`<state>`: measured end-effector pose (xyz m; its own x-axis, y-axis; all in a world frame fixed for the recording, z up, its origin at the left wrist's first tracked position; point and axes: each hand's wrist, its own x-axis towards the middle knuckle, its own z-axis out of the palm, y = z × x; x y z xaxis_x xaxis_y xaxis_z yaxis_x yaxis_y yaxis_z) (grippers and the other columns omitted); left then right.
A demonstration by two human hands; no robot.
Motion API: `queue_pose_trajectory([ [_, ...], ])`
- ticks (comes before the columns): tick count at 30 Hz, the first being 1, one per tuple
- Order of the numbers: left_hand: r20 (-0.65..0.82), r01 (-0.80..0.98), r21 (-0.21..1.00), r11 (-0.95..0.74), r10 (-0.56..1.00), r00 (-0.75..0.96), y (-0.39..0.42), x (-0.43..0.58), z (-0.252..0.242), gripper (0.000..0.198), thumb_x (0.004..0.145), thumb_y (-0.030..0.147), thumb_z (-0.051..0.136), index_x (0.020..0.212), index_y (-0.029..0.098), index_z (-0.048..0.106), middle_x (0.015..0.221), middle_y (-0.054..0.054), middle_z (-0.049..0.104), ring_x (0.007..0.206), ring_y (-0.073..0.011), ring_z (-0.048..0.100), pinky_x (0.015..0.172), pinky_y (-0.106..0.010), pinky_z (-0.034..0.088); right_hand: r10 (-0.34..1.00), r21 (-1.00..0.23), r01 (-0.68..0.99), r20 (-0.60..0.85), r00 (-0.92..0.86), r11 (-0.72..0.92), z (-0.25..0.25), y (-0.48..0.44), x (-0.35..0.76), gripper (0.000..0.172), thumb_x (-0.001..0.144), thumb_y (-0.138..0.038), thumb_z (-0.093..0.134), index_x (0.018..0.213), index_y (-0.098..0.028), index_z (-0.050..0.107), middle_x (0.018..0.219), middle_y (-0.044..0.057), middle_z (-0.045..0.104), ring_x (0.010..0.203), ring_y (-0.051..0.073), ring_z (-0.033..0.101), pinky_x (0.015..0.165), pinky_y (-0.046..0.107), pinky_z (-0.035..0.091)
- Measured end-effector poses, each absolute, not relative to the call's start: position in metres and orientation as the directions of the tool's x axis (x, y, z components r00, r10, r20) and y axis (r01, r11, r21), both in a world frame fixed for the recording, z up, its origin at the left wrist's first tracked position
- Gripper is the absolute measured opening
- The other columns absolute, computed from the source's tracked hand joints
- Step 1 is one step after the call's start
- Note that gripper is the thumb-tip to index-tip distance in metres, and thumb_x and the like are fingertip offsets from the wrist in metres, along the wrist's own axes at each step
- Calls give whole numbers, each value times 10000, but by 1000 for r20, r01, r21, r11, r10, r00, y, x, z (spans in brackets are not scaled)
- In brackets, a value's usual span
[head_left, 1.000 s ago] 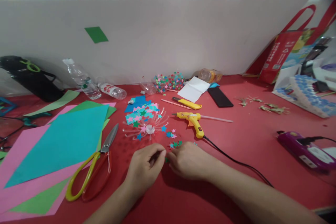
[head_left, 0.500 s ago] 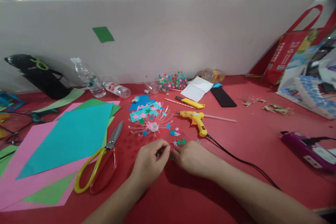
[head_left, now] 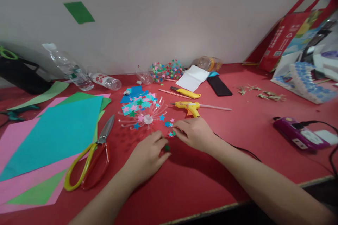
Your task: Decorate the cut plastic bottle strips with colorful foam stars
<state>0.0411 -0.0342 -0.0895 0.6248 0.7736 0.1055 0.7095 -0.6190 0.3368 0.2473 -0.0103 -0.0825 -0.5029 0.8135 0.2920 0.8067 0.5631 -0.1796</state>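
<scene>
My left hand [head_left: 148, 154] rests low over the red table, its thumb apart from the curled fingers. A small green paper star [head_left: 167, 147] shows in the gap between them; I cannot tell whether the fingers touch it. My right hand [head_left: 194, 133] is open, palm down, its fingertips reaching to a few loose stars [head_left: 171, 134] in blue and green. Just beyond both hands lies the cut-open bottle piece [head_left: 148, 119], its clear strips fanned out with coloured stars on and around them. The yellow glue gun [head_left: 188, 105] lies behind my right hand, its grip partly hidden.
Large scissors [head_left: 103, 137] lie beside stacked coloured paper [head_left: 55, 130] on the left. Behind are plastic bottles [head_left: 105, 81], a star-covered bottle piece [head_left: 166, 70], a yellow cutter [head_left: 188, 93] and a phone [head_left: 219, 85]. A purple power strip [head_left: 301, 135] sits at right.
The view has tilted down and shifted right. My hands, close together before, have parted: the right one moved forward to the loose stars, and the left thumb and fingers spread.
</scene>
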Motion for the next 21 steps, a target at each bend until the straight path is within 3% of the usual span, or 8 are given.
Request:
queue_pose_trajectory([
  [3, 122, 713, 255, -653, 753, 646, -35, 45, -96, 145, 894, 277, 532, 918, 161, 618, 912, -82, 615, 848, -231, 598, 753, -366, 501, 865, -194, 871, 335, -374, 452, -80, 0, 258, 228, 936, -273, 447, 938, -165, 648, 841, 58, 715, 711, 148, 617, 607, 245, 310],
  [9, 63, 739, 162, -654, 755, 653, -36, 55, -95, 228, 921, 157, 408, 851, 133, 623, 881, -104, 620, 842, -248, 593, 782, -406, 499, 928, -202, 961, 357, -108, 190, -77, 24, 283, 258, 924, -280, 447, 922, -142, 665, 753, 91, 704, 635, 187, 615, 555, 264, 279],
  [12, 22, 753, 304, -584, 794, 608, -35, 53, -89, 186, 889, 133, 439, 852, 142, 621, 885, -91, 616, 840, -230, 590, 780, -380, 490, 935, -198, 965, 342, -95, 170, -72, 26, 285, 231, 908, -260, 462, 910, -146, 663, 761, 95, 707, 649, 194, 618, 555, 266, 289],
  [16, -43, 705, 544, -455, 824, 565, -27, 42, -86, 123, 806, 134, 551, 913, 174, 597, 928, -44, 597, 840, -186, 568, 771, -324, 469, 921, -195, 926, 291, -260, 323, -68, 16, 274, 202, 908, -246, 459, 919, -184, 651, 866, 57, 721, 738, 172, 629, 608, 254, 333],
  [21, -64, 690, 589, -421, 827, 559, -21, 39, -94, 47, 837, 158, 525, 837, 179, 567, 894, -31, 566, 834, -181, 531, 769, -319, 435, 865, -195, 845, 178, -470, 499, -70, 5, 269, 119, 862, -229, 537, 847, -194, 650, 768, 12, 699, 662, 143, 597, 566, 251, 305],
])
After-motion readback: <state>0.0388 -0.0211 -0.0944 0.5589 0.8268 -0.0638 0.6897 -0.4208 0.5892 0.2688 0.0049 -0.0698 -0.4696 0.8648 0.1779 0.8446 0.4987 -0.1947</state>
